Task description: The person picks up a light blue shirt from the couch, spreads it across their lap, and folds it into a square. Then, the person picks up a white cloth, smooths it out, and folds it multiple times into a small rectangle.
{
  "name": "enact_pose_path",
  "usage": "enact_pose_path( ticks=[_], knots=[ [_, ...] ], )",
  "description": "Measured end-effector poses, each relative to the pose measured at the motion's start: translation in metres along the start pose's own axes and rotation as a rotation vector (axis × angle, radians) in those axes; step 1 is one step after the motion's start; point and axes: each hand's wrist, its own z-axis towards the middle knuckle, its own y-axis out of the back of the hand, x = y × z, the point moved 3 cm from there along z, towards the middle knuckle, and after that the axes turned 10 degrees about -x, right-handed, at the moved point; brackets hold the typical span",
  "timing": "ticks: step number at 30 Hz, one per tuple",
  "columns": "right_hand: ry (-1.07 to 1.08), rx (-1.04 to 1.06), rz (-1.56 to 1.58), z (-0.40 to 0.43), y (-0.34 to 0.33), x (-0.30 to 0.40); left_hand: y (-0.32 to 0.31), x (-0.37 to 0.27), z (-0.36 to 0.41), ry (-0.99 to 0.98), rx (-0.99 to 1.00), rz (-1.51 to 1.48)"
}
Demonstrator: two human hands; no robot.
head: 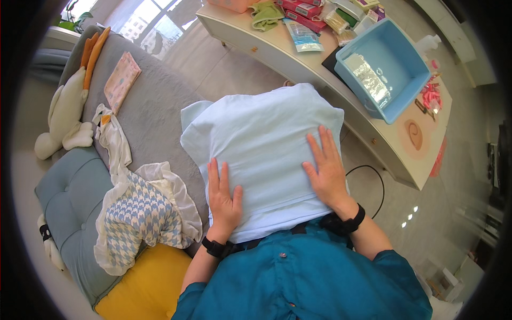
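A light blue cloth garment (264,148), folded in layers, lies spread before me over my lap. My left hand (225,200) rests palm down on its left edge with the fingers pointing away from me. On its right side my right hand (326,172) lies flat, fingers spread and thumb apart. Neither hand grips the fabric. Loose, slightly wrinkled folds show along the garment's far and left edges, and several layers show along the near edge. What lies beneath the garment is hidden.
Left, a grey sofa (160,96) holds a houndstooth cloth with ruffles (140,208), a folded pink cloth (122,82), a plush toy (68,108), a blue-grey cushion (76,192) and a yellow cushion (148,280). Right, a white table (356,120) bears a blue plastic basin (404,76), boxes and a green cloth (266,16).
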Motion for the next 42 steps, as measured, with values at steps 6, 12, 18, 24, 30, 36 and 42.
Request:
enact_pose_path(
  ticks=[6,12,18,24,30,36,42],
  knots=[
    [-0.344,0.006,0.519,-0.018,-0.023,-0.051,-0.002,0.037,-0.012,0.395,-0.016,-0.420],
    [-0.738,0.211,0.870,-0.031,-0.024,-0.075,-0.007,0.065,-0.027,0.540,0.046,-0.652],
    [0.287,0.058,0.151,0.003,0.019,0.034,0.018,-0.033,0.018,-0.072,-0.064,0.003],
    [0.466,0.132,0.030,0.023,-0.021,0.049,-0.014,-0.048,0.035,-0.248,0.106,0.222],
    [0.214,-0.085,-0.120,0.068,-0.014,0.014,-0.005,-0.034,0.042,-0.122,0.021,0.170],
    [-0.245,-0.028,0.484,0.059,-0.030,-0.038,-0.007,-0.001,0.052,0.136,-0.093,-0.210],
    [-0.475,0.091,0.868,0.004,-0.044,-0.069,-0.021,0.057,0.029,0.612,0.102,-0.623]
  ],
)
